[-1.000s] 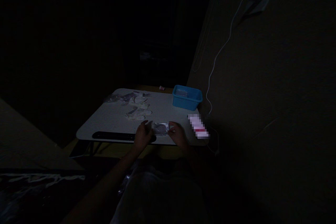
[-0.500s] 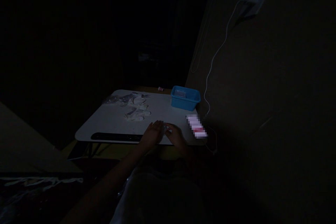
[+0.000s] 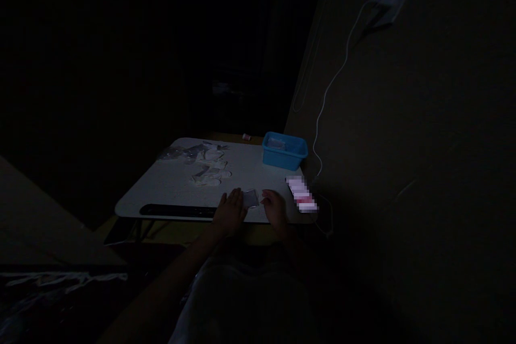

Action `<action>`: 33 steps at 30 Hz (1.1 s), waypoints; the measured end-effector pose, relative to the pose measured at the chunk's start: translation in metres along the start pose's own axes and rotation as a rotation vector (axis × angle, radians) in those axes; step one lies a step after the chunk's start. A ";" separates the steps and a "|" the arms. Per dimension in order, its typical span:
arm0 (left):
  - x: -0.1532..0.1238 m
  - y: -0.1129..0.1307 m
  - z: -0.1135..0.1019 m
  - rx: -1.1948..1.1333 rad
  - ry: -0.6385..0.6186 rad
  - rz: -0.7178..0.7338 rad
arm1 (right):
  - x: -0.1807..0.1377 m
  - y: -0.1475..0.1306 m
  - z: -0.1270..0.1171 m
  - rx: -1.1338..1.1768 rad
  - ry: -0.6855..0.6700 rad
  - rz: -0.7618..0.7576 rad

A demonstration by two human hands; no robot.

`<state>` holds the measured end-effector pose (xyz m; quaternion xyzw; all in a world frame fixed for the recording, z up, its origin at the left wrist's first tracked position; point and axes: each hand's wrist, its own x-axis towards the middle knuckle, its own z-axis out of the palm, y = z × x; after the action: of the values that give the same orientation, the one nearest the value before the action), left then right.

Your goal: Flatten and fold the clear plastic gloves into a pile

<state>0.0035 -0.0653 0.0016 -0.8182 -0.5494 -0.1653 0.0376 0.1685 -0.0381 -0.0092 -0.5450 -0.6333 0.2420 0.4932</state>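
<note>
A small, flat, clear plastic packet (image 3: 250,199) lies on the white folding table (image 3: 161,188) near its front edge. My left hand (image 3: 231,208) rests flat at the packet's left side, fingers stretched out and touching its edge. On the other side, just off the packet, my right hand (image 3: 274,205) hovers with its fingers curved and apart, holding nothing that I can see. Crumpled white cloth pieces (image 3: 212,174), perhaps gloves, lie farther back on the left. The room is dark, so fine detail is lost.
A blue plastic basket (image 3: 284,158) with a similar packet inside stands at the back right. Nearby lies a lit phone (image 3: 301,193) on a white cable (image 3: 322,107) running up to a wall socket. Loose clear plastic (image 3: 175,153) sits at the back left.
Both hands were close together over the packet. My left hand has moved left and my right hand right, uncovering the packet between them.
</note>
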 end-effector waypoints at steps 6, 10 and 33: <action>0.000 0.002 -0.004 0.024 -0.037 0.003 | 0.002 -0.017 -0.008 0.149 -0.213 0.201; 0.001 0.001 -0.004 0.027 -0.037 0.011 | 0.007 -0.029 -0.012 0.220 -0.249 0.336; 0.000 0.005 -0.013 0.136 -0.138 -0.009 | 0.003 -0.049 -0.015 0.176 -0.278 0.478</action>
<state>0.0047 -0.0702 0.0149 -0.8207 -0.5644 -0.0710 0.0542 0.1594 -0.0527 0.0395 -0.5958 -0.5249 0.4776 0.3760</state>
